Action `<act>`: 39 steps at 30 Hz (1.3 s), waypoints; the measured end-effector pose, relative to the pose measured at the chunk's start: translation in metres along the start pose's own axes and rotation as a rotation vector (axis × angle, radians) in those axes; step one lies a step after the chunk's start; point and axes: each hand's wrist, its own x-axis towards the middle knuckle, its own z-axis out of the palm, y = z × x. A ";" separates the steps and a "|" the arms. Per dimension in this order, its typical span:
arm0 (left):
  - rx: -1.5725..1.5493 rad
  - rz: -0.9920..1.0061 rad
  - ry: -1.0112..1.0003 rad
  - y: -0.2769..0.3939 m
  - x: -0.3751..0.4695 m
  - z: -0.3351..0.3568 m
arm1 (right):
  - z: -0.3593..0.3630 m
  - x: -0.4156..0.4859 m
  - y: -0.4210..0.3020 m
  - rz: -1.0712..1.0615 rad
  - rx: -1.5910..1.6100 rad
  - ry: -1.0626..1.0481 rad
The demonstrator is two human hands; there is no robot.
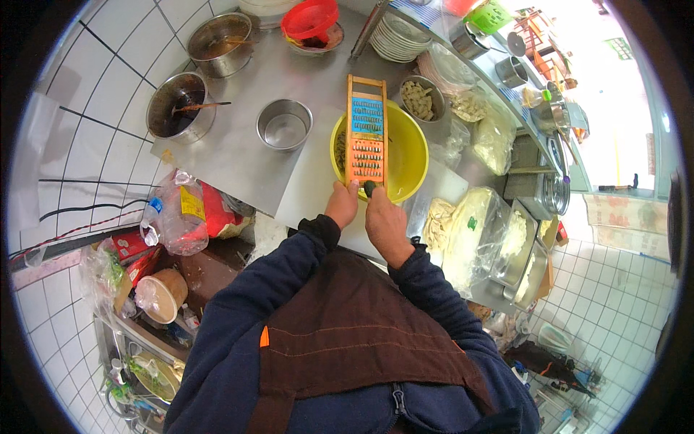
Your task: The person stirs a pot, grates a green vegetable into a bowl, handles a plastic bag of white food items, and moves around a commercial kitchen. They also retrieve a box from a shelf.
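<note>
A wooden-framed grater (368, 158) with a blue and an orange toothed panel lies lengthwise across a yellow plastic bowl (415, 146). My left hand (342, 206) grips the near end of its frame, the thumb on top. In my right hand (388, 225) is a dark green vegetable piece (370, 188), perhaps cucumber, held against the grater's near end; my fingers hide most of it. Some dark shreds (340, 147) show in the bowl, left of the grater. Beneath the bowl is a white cutting board (309, 182).
A steel pot (284, 125) stands left of the bowl, and two pots (181, 108) with brown contents sit near the tiled wall. Beyond the bowl's right side are a steel bowl of pale pieces (422, 100) and stacked plates (398, 38). Bagged pale dough-like sheets (469, 233) lie by my right forearm.
</note>
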 end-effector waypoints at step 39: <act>-0.188 -0.159 -0.078 -0.002 0.000 -0.006 | 0.008 0.124 0.025 0.043 0.004 0.044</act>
